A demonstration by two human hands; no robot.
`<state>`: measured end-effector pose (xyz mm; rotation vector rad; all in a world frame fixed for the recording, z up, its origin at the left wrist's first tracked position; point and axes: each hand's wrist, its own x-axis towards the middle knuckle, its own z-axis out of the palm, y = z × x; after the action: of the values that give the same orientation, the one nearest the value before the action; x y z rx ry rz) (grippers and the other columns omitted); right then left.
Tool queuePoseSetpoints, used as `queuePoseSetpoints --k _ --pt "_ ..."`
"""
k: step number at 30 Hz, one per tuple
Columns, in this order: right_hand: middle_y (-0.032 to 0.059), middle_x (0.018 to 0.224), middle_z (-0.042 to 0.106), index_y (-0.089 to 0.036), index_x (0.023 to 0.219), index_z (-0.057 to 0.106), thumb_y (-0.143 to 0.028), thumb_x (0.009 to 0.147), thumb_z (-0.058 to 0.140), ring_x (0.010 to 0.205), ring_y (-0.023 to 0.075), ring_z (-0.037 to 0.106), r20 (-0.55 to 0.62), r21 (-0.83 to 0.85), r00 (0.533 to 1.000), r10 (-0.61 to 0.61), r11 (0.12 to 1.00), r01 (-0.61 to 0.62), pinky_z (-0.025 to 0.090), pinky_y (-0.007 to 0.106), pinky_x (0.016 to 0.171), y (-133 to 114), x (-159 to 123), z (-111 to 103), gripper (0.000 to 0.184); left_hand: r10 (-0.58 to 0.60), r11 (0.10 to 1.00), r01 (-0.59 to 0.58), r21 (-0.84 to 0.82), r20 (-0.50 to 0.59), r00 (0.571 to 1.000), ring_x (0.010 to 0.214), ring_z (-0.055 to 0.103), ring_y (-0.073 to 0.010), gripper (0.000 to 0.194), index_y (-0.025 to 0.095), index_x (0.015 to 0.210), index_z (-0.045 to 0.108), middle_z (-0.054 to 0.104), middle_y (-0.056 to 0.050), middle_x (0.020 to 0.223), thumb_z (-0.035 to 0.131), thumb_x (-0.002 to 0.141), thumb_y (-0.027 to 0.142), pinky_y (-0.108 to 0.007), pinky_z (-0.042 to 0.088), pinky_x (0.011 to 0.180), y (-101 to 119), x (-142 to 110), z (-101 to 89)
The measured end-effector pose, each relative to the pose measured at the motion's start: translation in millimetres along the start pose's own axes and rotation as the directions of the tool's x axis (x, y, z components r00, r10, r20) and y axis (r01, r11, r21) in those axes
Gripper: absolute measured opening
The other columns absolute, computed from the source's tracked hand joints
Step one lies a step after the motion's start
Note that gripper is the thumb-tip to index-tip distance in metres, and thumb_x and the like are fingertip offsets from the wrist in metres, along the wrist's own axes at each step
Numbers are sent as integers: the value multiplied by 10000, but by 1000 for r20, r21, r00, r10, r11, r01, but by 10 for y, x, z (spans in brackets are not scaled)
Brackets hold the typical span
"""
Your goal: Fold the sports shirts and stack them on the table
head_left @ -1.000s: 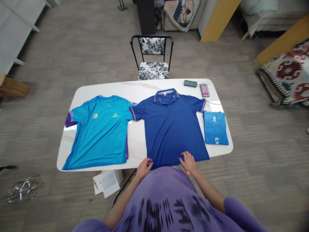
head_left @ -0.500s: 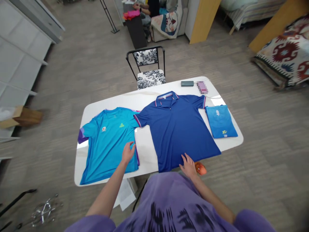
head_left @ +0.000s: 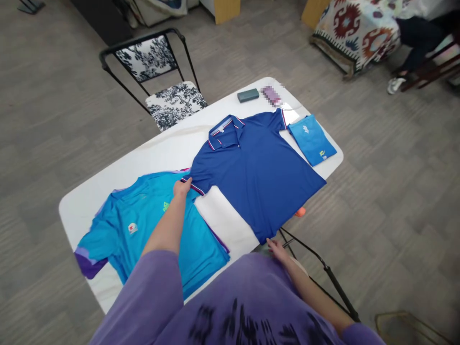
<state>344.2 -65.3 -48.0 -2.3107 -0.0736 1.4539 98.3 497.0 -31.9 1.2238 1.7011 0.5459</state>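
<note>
Left hand pinches a cuff of the blue polo shirt, which spreads off to its right; right hand is at the hem, can't tell if gripping. I'd avoid snagging the turquoise T-shirt below the left hand.

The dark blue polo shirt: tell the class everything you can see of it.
The dark blue polo shirt lies spread front-up on the white table, its smooth, soft-looking fabric slightly creased. The collar and short-sleeve cuffs have red-and-white trim; a small pale button shows at the neck opening. One sleeve overlaps the turquoise shirt, its cuff grasped by the left hand. The right hand is at a lower hem corner.
</note>
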Motion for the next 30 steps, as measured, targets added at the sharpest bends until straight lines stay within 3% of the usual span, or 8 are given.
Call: queuePoseSetpoints --k 3,9,13,16,19,22,25,30 --pt "73 876 777 -246 875 642 -851 769 664 863 273 774 -5 145 999 40 989 -39 600 360 683 -25 -12 205 614 -75 997 75 13 10 997 1106 752 -338 300 197 967 612 763 -143 994 841 899 379 -442 638 925 -30 44 -26" --pt "9 776 707 -281 789 462 -736 721 759 825 247 767 -105 335 994 42 942 -4 601 322 653 29 -22 421 548 -188 981 189 -48 37 982 782 738 -158 257 177 1102 571 723 -39 917 745 1005 340 -316 643 787 -280 31 -199" --pt "12 861 745 -297 965 501 -721 736 769 839 251 777 -149 426 989 7 903 58 635 358 695 108 -103 456 551 -210 968 226 -108 141 968 785 756 -161 282 158 1140 631 761 -81 964 778 999 352 -308 661 770 -401 -27 -199" --pt "-24 906 724 -307 1208 469 -675 671 850 817 237 754 -214 463 977 -24 878 123 646 384 748 127 -154 464 754 -215 959 249 -137 222 951 861 786 -206 344 149 1139 693 789 -128 1035 873 922 347 -319 680 762 -396 -82 -121" --pt "-4 987 678 -275 1394 455 -571 652 896 786 222 706 -324 359 931 -166 889 284 645 415 793 122 -201 454 912 -225 949 271 -163 253 941 898 797 -210 343 162 1174 702 793 -144 1121 869 925 328 -320 693 767 -351 -158 -30" --pt "81 1149 628 -245 1292 642 -459 732 835 817 216 655 -356 54 867 -349 919 392 641 450 867 108 -240 437 629 -243 941 292 -173 254 936 858 799 -186 305 178 1210 681 790 -137 1158 813 969 309 -324 701 785 -324 -265 39" --pt "107 1180 580 -236 1098 750 -397 835 720 922 249 658 -329 -120 850 -412 911 395 625 481 963 92 -258 421 310 -268 938 312 -151 254 929 788 796 -192 324 165 1190 673 792 -141 1106 836 934 275 -346 704 755 -328 -387 87" --pt "140 1297 583 -266 1069 785 -394 954 654 1228 332 627 -323 -255 806 -497 865 431 546 520 1123 81 -314 290 217 -220 956 245 -159 157 963 865 810 -209 306 192 1218 639 789 -109 1055 769 958 289 -332 694 765 -317 -534 131"
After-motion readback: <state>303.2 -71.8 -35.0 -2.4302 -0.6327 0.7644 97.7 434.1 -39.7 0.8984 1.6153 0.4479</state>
